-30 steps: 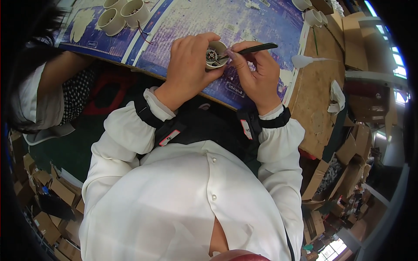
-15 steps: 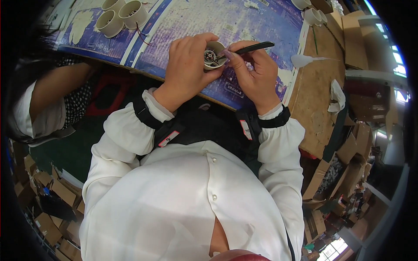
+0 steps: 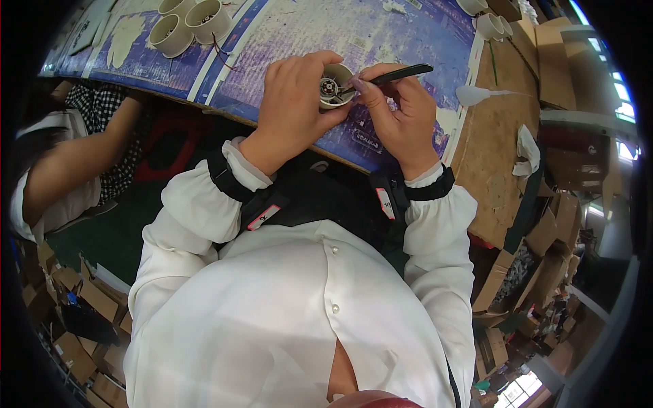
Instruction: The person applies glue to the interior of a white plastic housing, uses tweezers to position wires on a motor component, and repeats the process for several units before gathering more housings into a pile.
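Observation:
My left hand [image 3: 289,102] is wrapped round a small white round housing [image 3: 338,71], like a cup, held above the table's near edge. Its open mouth faces up, and a round metal part [image 3: 329,87] with a dark rim sits inside. My right hand [image 3: 401,112] grips a slim black tool [image 3: 408,72], pinched between thumb and fingers like a pen. The tool's narrow end reaches into the housing beside the metal part; whether it is tweezers or a blade I cannot tell. My right fingertips are by the housing's right rim.
Several similar white housings [image 3: 171,38] with small parts and thin wires stand at the far left. More white cups [image 3: 490,27] lie far right, near a white translucent piece [image 3: 476,95] and crumpled paper [image 3: 526,151]. A co-worker's arm [image 3: 81,160] is at left. Cardboard boxes [image 3: 496,279] flank the table.
My right hand and the black tool have shifted very slightly to the right. My left hand holds the housing in place. At left, the co-worker's arm and body have moved.

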Motion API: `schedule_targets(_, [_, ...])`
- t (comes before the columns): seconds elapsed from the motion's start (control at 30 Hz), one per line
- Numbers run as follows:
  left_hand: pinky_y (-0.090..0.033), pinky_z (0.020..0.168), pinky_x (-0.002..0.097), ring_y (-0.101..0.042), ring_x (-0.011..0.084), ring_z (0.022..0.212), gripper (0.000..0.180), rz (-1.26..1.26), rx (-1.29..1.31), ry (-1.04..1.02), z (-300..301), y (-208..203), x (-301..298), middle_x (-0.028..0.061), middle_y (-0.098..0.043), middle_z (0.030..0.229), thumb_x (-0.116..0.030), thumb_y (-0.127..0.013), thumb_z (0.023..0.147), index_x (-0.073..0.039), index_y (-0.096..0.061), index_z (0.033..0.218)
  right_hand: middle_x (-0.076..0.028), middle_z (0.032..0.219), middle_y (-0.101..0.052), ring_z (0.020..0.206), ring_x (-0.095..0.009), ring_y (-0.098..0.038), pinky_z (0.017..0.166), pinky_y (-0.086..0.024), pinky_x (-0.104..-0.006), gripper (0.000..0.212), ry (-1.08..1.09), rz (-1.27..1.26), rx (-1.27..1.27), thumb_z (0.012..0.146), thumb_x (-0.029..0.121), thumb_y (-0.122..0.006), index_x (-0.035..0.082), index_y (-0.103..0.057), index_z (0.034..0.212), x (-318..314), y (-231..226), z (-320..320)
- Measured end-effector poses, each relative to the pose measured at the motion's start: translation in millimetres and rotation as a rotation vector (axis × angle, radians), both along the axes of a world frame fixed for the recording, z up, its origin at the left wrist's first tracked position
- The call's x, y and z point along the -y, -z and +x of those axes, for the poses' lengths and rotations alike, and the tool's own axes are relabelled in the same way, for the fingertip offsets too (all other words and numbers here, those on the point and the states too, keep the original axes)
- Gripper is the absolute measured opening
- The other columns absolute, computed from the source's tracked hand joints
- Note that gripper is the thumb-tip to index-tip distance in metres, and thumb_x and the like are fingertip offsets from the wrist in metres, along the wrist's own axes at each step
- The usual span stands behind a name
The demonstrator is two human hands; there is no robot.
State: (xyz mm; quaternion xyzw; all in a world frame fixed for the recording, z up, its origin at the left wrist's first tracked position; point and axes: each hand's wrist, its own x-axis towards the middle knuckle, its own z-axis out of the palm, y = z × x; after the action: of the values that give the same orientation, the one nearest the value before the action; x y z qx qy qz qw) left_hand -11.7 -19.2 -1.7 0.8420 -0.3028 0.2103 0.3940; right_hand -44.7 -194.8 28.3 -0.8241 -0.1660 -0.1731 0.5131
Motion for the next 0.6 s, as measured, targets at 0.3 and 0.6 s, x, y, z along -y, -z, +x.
schedule_targets(0.3, [-0.040, 0.093, 0.0415, -0.059, 0.0299, 0.102, 0.063, 0.029, -0.019, -0.002, -0.8, -1.8, -0.8, 0.0073, -0.063, 0.109, -0.020, -0.085, 0.068, -0.009, -0.055, 0.123, -0.007, 0.097, -0.068, 0.081, -0.012, -0.067, 0.071, -0.054, -0.0233, 0.014, 0.020, 0.028, -0.008, 0.093, 0.004, -0.067, -0.002, -0.064, 0.106, 0.4, 2.4, -0.8])
schedule_targets(0.6, [-0.038, 0.094, 0.0423, -0.060, 0.0266, 0.099, 0.062, 0.004, -0.002, 0.000, -3.0, 0.8, 0.7, 0.0058, -0.063, 0.103, -0.020, -0.084, 0.069, -0.011, -0.053, 0.122, -0.007, 0.094, -0.069, 0.081, -0.013, -0.067, 0.071, -0.054, -0.0235, 0.015, 0.033, -0.034, 0.020, 0.093, 0.005, -0.068, -0.002, -0.065, 0.105, -1.8, -2.1, -4.7])
